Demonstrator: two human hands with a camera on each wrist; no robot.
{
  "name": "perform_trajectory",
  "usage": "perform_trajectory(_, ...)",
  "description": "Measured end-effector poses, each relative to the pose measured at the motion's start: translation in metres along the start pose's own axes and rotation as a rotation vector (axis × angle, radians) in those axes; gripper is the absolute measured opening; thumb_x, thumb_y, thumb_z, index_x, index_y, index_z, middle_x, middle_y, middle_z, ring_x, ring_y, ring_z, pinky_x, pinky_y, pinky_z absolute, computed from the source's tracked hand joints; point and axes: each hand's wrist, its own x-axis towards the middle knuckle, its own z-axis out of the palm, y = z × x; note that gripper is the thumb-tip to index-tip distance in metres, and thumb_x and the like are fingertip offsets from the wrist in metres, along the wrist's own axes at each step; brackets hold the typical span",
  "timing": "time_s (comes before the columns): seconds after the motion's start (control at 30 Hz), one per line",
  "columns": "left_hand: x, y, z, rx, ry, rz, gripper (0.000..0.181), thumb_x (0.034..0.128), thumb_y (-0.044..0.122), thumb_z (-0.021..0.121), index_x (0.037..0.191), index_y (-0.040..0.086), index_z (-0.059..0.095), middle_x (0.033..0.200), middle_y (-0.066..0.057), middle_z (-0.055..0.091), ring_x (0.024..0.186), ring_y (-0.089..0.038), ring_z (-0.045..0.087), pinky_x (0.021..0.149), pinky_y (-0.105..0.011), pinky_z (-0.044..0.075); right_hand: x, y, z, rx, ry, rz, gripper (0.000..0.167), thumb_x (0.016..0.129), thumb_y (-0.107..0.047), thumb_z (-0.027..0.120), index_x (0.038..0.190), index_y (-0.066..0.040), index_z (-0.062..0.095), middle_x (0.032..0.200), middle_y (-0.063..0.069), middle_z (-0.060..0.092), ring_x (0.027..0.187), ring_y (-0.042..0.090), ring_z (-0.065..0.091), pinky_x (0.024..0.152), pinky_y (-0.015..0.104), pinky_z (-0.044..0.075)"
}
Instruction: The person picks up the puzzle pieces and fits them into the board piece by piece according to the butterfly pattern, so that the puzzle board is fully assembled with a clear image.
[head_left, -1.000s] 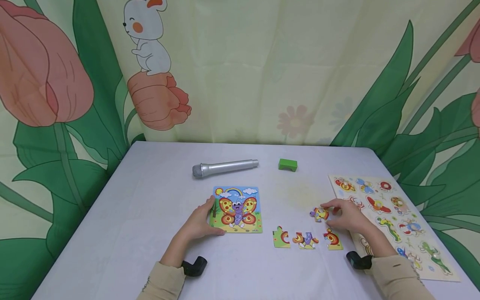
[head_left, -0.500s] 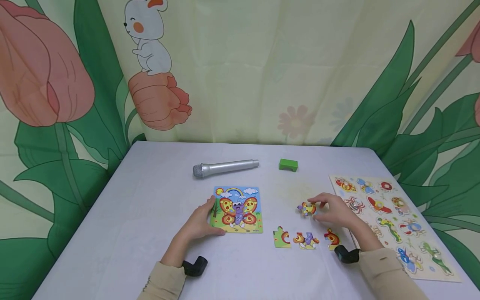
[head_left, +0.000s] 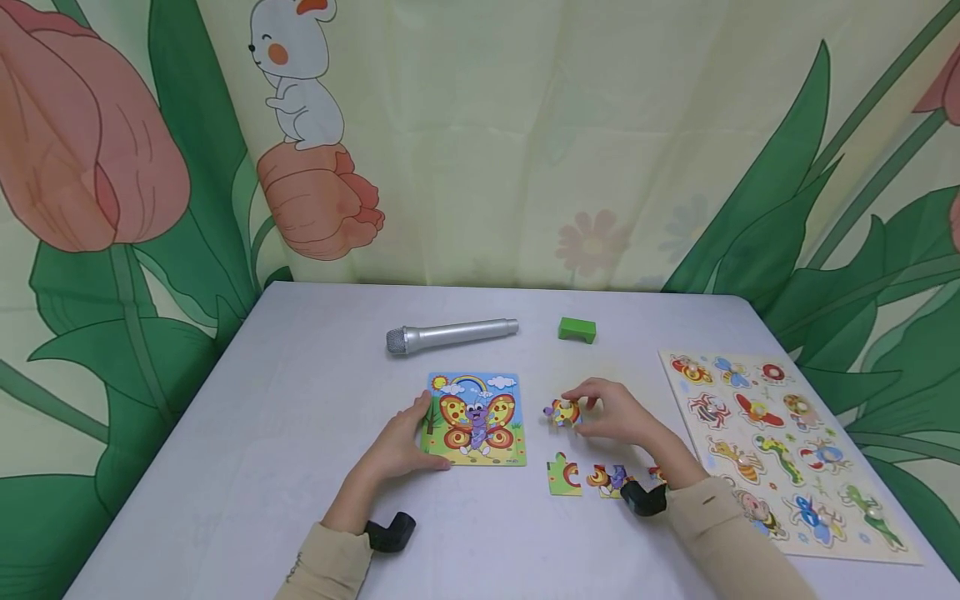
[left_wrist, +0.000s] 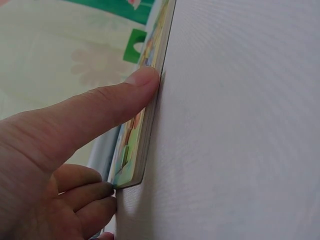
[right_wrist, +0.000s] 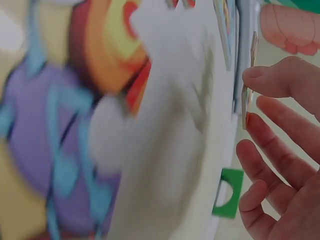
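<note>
A square butterfly puzzle (head_left: 480, 417) lies on the white table. My left hand (head_left: 397, 437) holds it at the near left corner, fingers along its left side and thumb on the near edge; the left wrist view shows that thumb (left_wrist: 115, 97) against the board's rim. Right of the puzzle, my right hand (head_left: 618, 412) pinches a small red, yellow and purple puzzle piece (head_left: 561, 412) above the table. Below it lie a green piece (head_left: 562, 477) and a purple and orange piece (head_left: 602, 477). Another piece (head_left: 656, 474) is mostly hidden by the right wrist.
Behind the puzzle lies a silver microphone (head_left: 453, 335), with a green block (head_left: 577, 330) to its right. A board of insect pictures (head_left: 817, 500) covers the table's right side. A printed curtain (head_left: 480, 150) hangs behind.
My right hand has carried the pinched puzzle piece leftward, closer to the butterfly puzzle. Its wrist now covers much of the rightmost loose piece. My left hand stays in place.
</note>
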Motion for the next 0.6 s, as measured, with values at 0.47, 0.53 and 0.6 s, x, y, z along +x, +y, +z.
perform_trajectory(0.47, 0.001, 0.0, 0.0, -0.009, -0.003, -0.007, 0.108, 0.0601, 0.028, 0.085, 0.142, -0.004, 0.023, 0.145, -0.021, 0.026, 0.134, -0.033, 0.022, 0.11, -0.047, 0.015, 0.031, -0.037, 0.026, 0.041, -0.062, -0.055, 0.042, 0.069, -0.007, 0.077, 0.11, -0.009, 0.067, 0.099, 0.002, 0.062, 0.081, 0.021, 0.051, 0.063, 0.026, 0.046)
perform_trajectory(0.53, 0.001, 0.0, 0.0, -0.008, -0.003, -0.01, 0.108, 0.0601, 0.028, 0.086, 0.142, -0.004, 0.023, 0.145, -0.021, 0.026, 0.134, -0.033, 0.022, 0.11, -0.047, 0.015, 0.034, -0.039, 0.03, 0.041, -0.07, -0.062, 0.04, 0.069, -0.008, 0.077, 0.109, -0.01, 0.068, 0.099, 0.001, 0.062, 0.08, 0.02, 0.051, 0.063, 0.026, 0.045)
perform_trajectory(0.6, 0.001, 0.0, 0.0, -0.009, -0.002, -0.011, 0.108, 0.06, 0.028, 0.086, 0.142, -0.004, 0.023, 0.145, -0.021, 0.026, 0.134, -0.034, 0.022, 0.11, -0.047, 0.015, 0.038, -0.041, 0.034, 0.036, -0.077, -0.076, 0.039, 0.07, -0.008, 0.077, 0.107, -0.01, 0.068, 0.098, 0.001, 0.062, 0.078, 0.018, 0.05, 0.062, 0.026, 0.044)
